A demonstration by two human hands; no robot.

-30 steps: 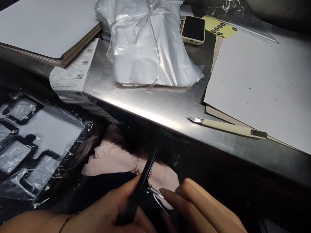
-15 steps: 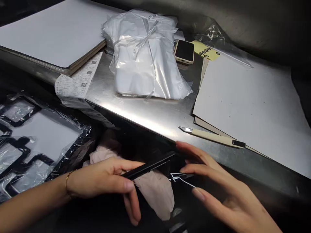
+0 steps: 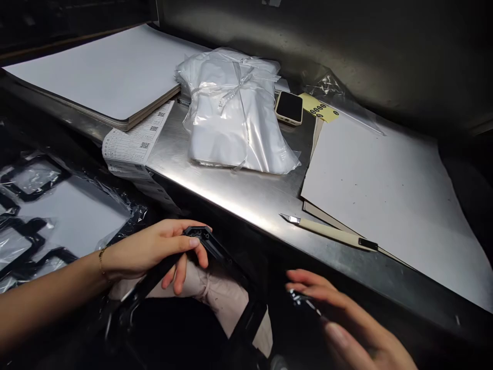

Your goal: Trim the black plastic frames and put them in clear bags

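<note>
Left hand (image 3: 142,252) grips a black frame (image 3: 202,241), with pink cloth (image 3: 219,295) just under its fingers. Right hand (image 3: 331,313) is half open, its hold too blurred to tell, just below the steel table (image 3: 246,205) edge.

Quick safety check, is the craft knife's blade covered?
No, exposed: the craft knife lies on the steel table, its bare pointed blade showing.

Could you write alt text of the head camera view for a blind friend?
A left hand grips a corner of a black frame over a pale pink cloth, while the right hand is at a small shiny metal piece. Behind them, a steel table holds a plastic-wrapped white bundle and a craft knife.
</note>
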